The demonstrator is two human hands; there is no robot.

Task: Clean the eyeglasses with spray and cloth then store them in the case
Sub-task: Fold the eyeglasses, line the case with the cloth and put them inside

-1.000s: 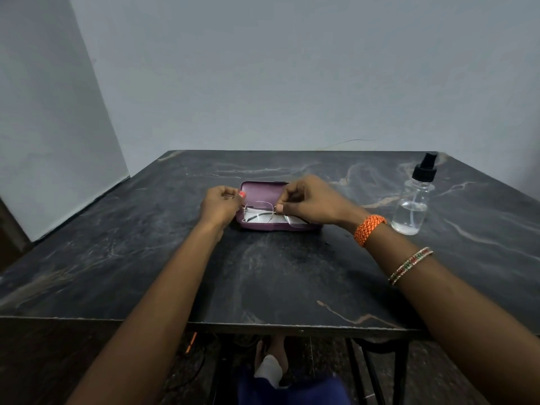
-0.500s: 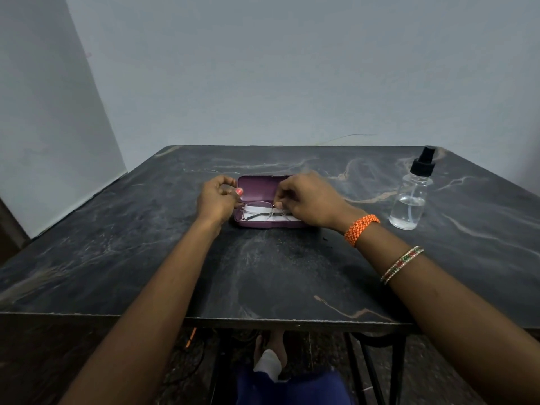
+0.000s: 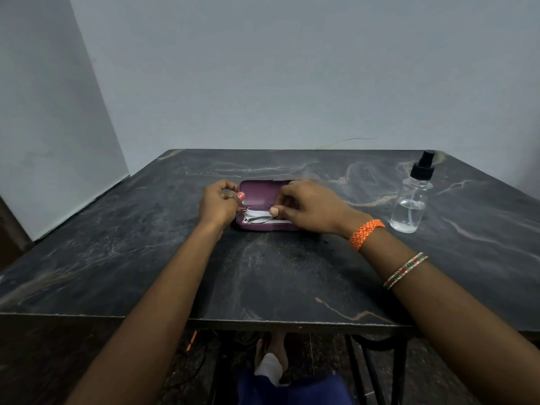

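Observation:
An open purple eyeglass case (image 3: 260, 192) lies at the middle of the dark marble table (image 3: 263, 273). Thin-framed eyeglasses (image 3: 258, 214) rest low inside it, over a white cloth (image 3: 253, 213). My left hand (image 3: 218, 204) pinches the left end of the glasses at the case's left side. My right hand (image 3: 312, 209) pinches the frame near its middle and covers the case's right half. A clear spray bottle (image 3: 410, 206) with a black pump top stands to the right, apart from both hands.
Grey walls stand close behind the table and along its left side. The table's front edge (image 3: 204, 317) runs just below my forearms, with black metal legs and a foot underneath. Bracelets sit on my right wrist.
The glasses have gone lower into the case while both hands keep hold of them. The view has shifted slightly; the bottle and the case have stayed put.

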